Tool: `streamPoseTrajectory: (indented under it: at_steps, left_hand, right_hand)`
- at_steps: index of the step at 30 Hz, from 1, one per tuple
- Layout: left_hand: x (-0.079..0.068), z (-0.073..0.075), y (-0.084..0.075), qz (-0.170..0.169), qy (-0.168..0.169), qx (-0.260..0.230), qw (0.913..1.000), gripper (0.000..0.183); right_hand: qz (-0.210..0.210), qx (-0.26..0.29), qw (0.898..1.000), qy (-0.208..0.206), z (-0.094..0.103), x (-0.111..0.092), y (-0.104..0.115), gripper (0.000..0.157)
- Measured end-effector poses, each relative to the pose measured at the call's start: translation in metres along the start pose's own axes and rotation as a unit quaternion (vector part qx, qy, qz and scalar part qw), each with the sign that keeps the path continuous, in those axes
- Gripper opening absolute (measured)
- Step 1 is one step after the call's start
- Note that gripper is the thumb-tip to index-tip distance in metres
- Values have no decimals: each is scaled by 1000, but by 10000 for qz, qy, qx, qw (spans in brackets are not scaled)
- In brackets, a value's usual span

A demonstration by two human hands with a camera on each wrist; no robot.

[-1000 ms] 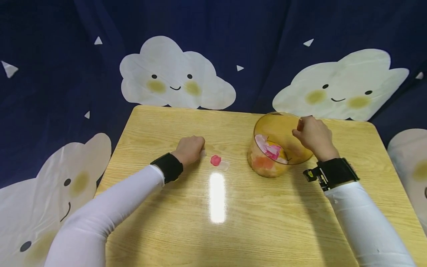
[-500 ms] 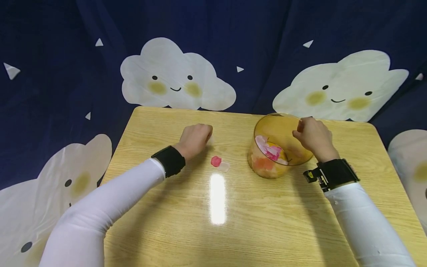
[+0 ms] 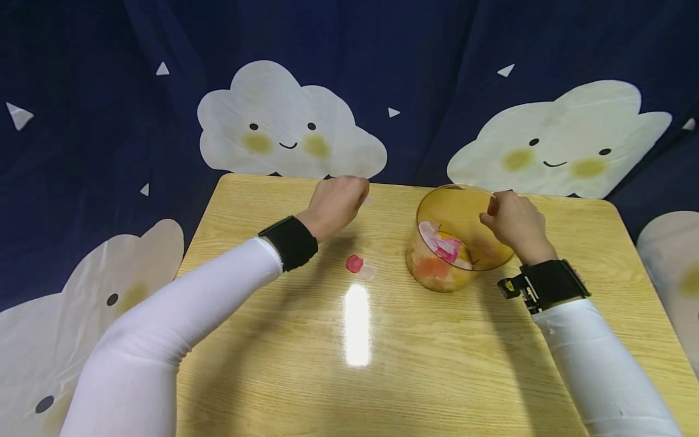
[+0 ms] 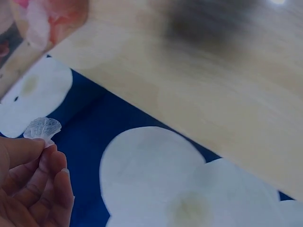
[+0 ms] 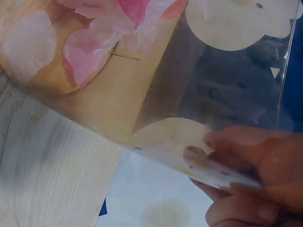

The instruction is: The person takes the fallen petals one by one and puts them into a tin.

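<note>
My left hand is raised over the back of the table, left of a clear amber-tinted cylindrical tub. Between its thumb and forefinger it pinches a thin, whitish translucent petal, with the other fingers curled beneath. The tub's right rim is gripped by my right hand, thumb inside the wall and fingers outside, as the right wrist view shows. Pink and white artificial petals lie at the bottom of the tub. A red petal and a pale translucent petal rest side by side on the table.
The wood-grain table has rounded back corners. Behind it hangs a dark blue curtain printed with smiling clouds. A bright light reflection shows on the tabletop in front of the loose petals.
My left hand has lifted from the table beside the loose petals and moved back and to the right, carrying the whitish petal. The right hand and the tub have stayed put.
</note>
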State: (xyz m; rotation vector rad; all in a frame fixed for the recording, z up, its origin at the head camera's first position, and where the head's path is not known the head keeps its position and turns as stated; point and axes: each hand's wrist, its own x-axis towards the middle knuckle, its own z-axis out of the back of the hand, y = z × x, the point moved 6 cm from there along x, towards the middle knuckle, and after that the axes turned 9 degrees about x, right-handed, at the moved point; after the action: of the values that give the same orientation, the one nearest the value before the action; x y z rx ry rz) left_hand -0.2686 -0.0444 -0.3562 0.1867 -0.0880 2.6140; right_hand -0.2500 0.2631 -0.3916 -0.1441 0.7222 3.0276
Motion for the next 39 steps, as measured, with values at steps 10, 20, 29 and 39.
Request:
streamPoseTrajectory:
  at_steps: [10,20,29,39]
  left_hand:
    - [13,18,-34,-357,-78,37,9993,22]
    - [26,25,-68,-638,-2,82,9979,19]
    - [28,25,-99,-1125,36,203,9934,17]
    - [26,11,-129,-1361,448,305,9892,14]
  right_hand:
    - [-5,54,10000,-27,0,0,-1,23]
    - [11,47,10000,-18,1,1,-2,24]
    - [67,68,9999,-135,1,2,-1,23]
    - [49,41,9999,-125,1,2,-1,22]
